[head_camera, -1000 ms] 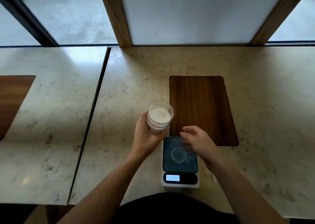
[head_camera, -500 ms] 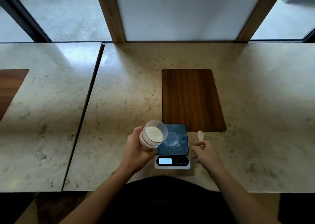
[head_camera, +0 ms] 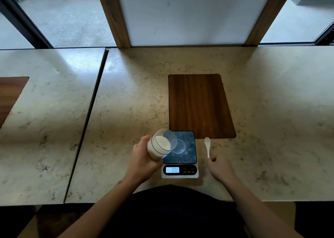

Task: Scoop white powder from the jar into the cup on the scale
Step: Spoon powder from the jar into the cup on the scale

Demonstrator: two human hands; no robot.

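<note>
Jar point(head_camera: 160, 145) 1, left fingers point(head_camera: 144, 142) clamped | spoon point(head_camera: 207, 146) 1, right fingers point(head_camera: 213, 159) pinching | cup point(head_camera: 179, 146) 1 | scale point(head_camera: 180, 156) 1

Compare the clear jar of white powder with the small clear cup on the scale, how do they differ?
The clear jar of white powder is larger, tilted and held in the left hand; the small clear cup is smaller, looks empty and sits on the scale. Both are transparent and open-topped.

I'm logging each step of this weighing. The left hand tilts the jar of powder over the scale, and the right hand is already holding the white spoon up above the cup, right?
Not quite. In the head view the white spoon lies flat on the counter right of the scale, with the right hand at its handle end. The left hand does tilt the jar over the scale.
</note>
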